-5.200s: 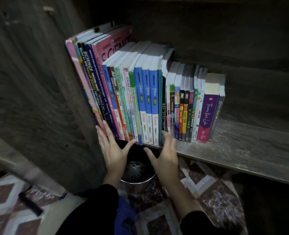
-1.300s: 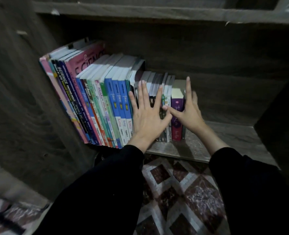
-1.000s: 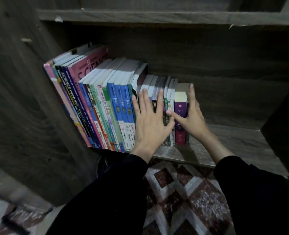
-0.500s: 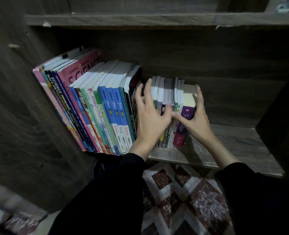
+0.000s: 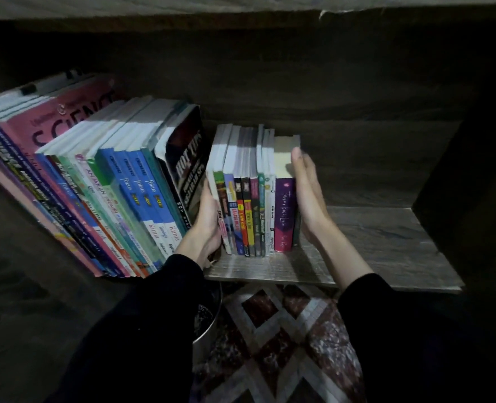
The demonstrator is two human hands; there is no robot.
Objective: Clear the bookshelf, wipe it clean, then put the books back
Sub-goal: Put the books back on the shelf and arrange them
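hands sandwich the small books

the left hand [image 5: 209, 225] lies flat, fingers straight, in the gap between the tilted black book [image 5: 188, 170] and the small books [image 5: 252, 199], pressing their left side. the right hand [image 5: 307, 193], also flat, presses the purple book [image 5: 284, 213] at the right end. the bunch stands upright on the shelf [image 5: 371, 242], just beside the taller books [image 5: 118, 184].

You reach forward with 2 hands, palms facing each other and apart. Your left hand [image 5: 209, 225] stands on edge, thumb up, fingertips hidden. Your right hand [image 5: 307, 196] is flat, fingers straight and together, pointing forward.
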